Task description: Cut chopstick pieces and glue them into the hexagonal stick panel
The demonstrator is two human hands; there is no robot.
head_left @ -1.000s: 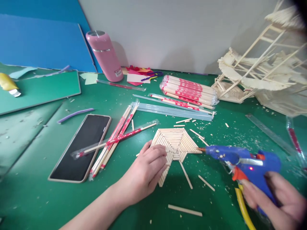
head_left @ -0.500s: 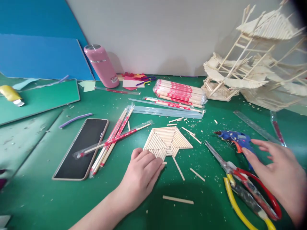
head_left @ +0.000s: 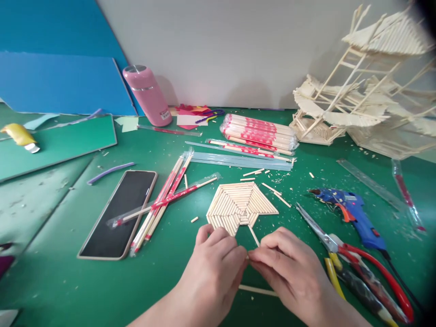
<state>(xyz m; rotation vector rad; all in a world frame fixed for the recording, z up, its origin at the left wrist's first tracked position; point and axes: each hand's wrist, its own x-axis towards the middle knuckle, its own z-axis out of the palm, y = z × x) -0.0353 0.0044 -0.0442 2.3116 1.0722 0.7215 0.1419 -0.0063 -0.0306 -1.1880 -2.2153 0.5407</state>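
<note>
Two hands met fingertip to fingertip over a green mat (head_left: 51,272), the left hand (head_left: 214,263) and right hand (head_left: 289,268) pinching a thin wooden stick (head_left: 254,236) just below a flat stick panel (head_left: 240,204); a blue glue gun (head_left: 350,211) lay nearby.

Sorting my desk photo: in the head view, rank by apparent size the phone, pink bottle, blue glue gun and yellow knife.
1. phone
2. blue glue gun and pink bottle: look alike; the bottle is farther
3. yellow knife
</note>
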